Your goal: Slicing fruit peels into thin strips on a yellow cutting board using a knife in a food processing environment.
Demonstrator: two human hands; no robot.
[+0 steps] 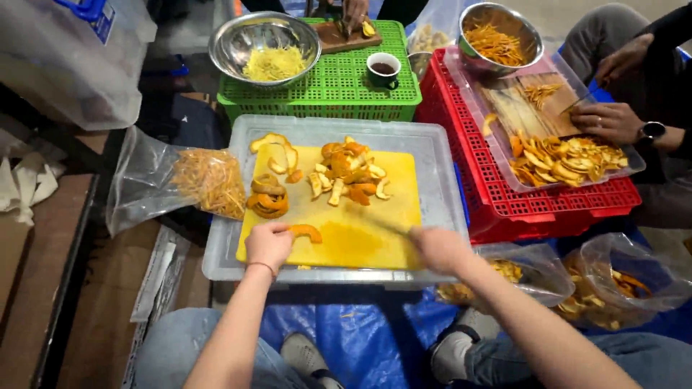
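— Orange peel, one curved strip (pixel 305 232), lies on the yellow plastic cutting board (pixel 360 245), near its front left corner, pinched under the fingers of the left hand (pixel 268 245).

— And the right hand (pixel 438 248)?

— It sits at the board's front right edge, closed around a knife (pixel 382 225) whose blade is blurred; the handle is hidden in the fist.

— What else is on the board?

— Two heaps: a stack of curled peels (pixel 268 198) at the left and a looser pile of peel pieces (pixel 349 179) toward the back. I cannot count the single pieces.

— Around the board?

— It rests on a clear plastic lid (pixel 440 166). Left of it, a clear bag of shredded peel (pixel 194 180). Behind it, a green crate (pixel 339 79) carrying one steel bowl of pale shreds (pixel 265 49) and one cup (pixel 382 70). Right of the board, a red crate (pixel 504 194) with a second steel bowl (pixel 500 36); another person's hands (pixel 613 119) work there, partly cut off by the frame.

— Bags in all?

— Three with peel: that one, plus two (pixel 613 281) at the board's front right, partly hidden by the forearm.
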